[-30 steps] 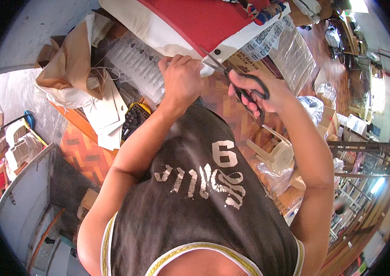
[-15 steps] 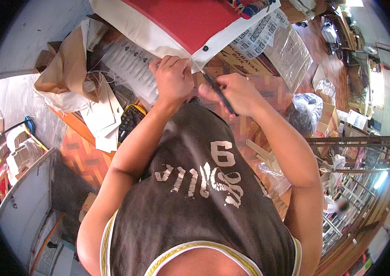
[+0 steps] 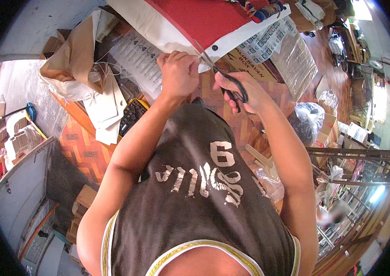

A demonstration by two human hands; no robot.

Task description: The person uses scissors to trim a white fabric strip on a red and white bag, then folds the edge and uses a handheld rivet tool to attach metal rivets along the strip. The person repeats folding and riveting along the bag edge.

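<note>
Ahead of me lies a red sheet with a wide white border, whose near corner comes down between my hands. My left hand is closed, its fingers pinching the white edge at that corner. In my right hand is a pair of scissors with black handles, gripped by the thumb and fingers. The blades stand apart and point away from me, at the corner just right of my left fingers. A small dark eyelet sits in the white border near the blades.
A brown carton and printed sheets lie beyond my right hand. To the left are a printed page, white cards, brown paper and a black-and-yellow case. A plastic bag stands at the right.
My right hand has turned the scissors, and their blades are now spread at the corner, reaching farther up. My left hand keeps its pinch. The whole view has shifted slightly.
</note>
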